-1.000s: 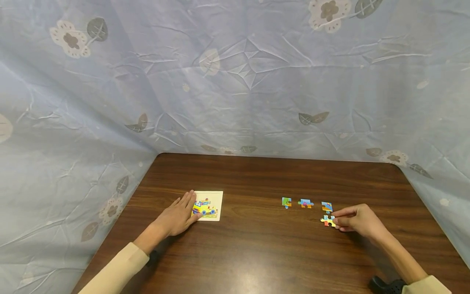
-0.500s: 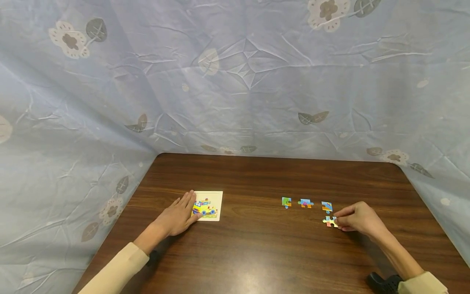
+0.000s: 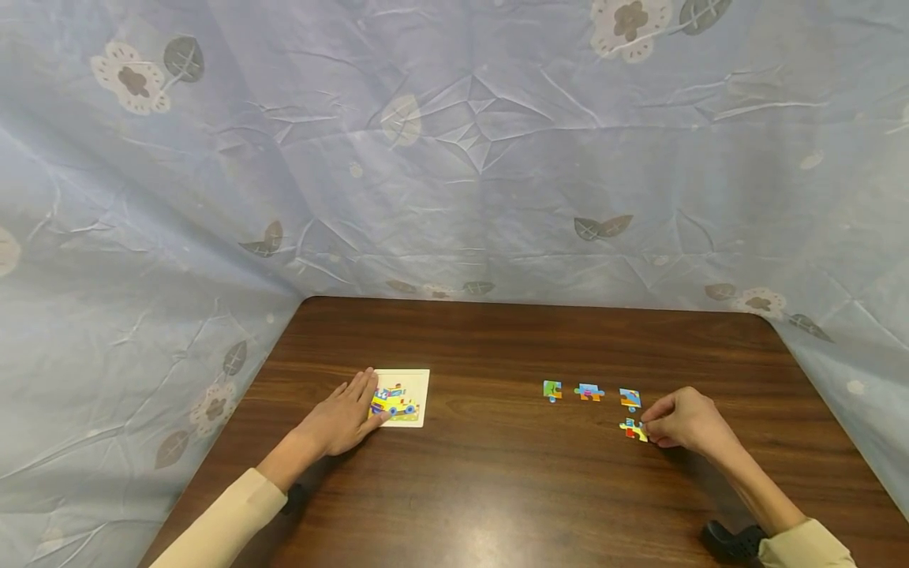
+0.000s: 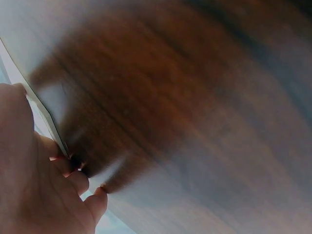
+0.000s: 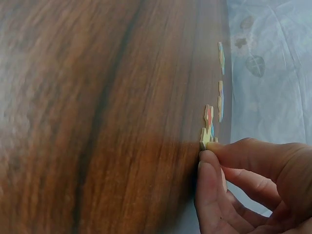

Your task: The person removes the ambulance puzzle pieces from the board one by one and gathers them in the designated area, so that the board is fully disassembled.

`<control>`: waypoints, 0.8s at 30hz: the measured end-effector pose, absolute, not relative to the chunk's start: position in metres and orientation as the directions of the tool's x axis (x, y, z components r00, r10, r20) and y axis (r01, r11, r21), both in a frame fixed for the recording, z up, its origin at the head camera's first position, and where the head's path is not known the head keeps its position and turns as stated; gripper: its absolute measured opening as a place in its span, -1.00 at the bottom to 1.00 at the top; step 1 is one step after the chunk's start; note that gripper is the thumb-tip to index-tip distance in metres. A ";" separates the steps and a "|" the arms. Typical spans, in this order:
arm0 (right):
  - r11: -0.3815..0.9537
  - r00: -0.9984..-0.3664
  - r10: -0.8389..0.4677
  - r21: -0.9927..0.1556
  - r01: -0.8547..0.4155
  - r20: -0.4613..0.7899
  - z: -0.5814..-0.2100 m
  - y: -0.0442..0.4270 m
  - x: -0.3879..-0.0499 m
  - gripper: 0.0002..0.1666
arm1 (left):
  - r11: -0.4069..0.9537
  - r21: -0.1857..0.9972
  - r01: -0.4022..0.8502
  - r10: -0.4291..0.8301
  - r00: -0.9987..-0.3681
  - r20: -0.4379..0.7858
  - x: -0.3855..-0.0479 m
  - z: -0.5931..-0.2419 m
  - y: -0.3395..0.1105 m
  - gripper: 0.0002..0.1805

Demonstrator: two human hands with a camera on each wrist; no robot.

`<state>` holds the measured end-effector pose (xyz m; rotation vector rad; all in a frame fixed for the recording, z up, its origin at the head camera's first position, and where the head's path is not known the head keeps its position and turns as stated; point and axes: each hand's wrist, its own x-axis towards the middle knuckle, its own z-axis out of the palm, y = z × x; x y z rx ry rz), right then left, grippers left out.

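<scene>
Cream cloth sleeves reach in from the bottom corners over a dark brown wooden table, its streaky grain glossy with reflected light. Beside the right cuff sits a smooth black plastic device. The right hand pinches a knobbed puzzle piece, thumb and fingertips closed narrowly on its edge; whether the piece touches the table cannot be told. The left hand lies flat, fingers straight and nearly together, over the left side of a thin, square, cream board printed with a yellow vehicle. Slightly farther away, in a spaced row, lie a green piece, a blue-and-orange piece and a corner piece, just beyond the pinched one. Behind everything hangs wrinkled, silky grey-blue fabric with flowers and leaves.
</scene>
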<state>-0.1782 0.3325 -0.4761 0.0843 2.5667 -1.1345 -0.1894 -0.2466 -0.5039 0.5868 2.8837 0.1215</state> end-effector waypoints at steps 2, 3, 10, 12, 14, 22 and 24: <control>0.688 -0.945 -0.085 -0.705 0.174 -0.316 -0.477 0.333 -0.178 -0.84 | 0.918 0.118 0.379 0.395 -0.902 -0.174 -0.189 -0.504 -0.246 -0.08; 0.690 -0.946 -0.087 -0.704 0.170 -0.313 -0.478 0.334 -0.178 -0.84 | 0.918 0.116 0.380 0.395 -0.902 -0.173 -0.189 -0.504 -0.246 -0.08; 0.697 -0.946 -0.106 -0.701 0.148 -0.305 -0.479 0.337 -0.179 -0.84 | 0.917 0.116 0.382 0.397 -0.901 -0.173 -0.189 -0.503 -0.246 -0.08; 0.698 -0.946 -0.112 -0.702 0.142 -0.303 -0.480 0.338 -0.179 -0.83 | 0.916 0.119 0.383 0.399 -0.901 -0.170 -0.189 -0.503 -0.245 -0.08; 0.698 -0.946 -0.113 -0.702 0.141 -0.303 -0.480 0.338 -0.179 -0.83 | 0.915 0.117 0.386 0.402 -0.901 -0.165 -0.189 -0.503 -0.246 -0.08; 0.705 -0.944 -0.133 -0.698 0.124 -0.301 -0.479 0.339 -0.179 -0.82 | 0.917 0.111 0.383 0.397 -0.901 -0.174 -0.190 -0.505 -0.246 -0.07; 0.705 -0.944 -0.143 -0.700 0.114 -0.298 -0.479 0.339 -0.179 -0.82 | 0.919 0.115 0.377 0.393 -0.902 -0.180 -0.190 -0.505 -0.246 -0.07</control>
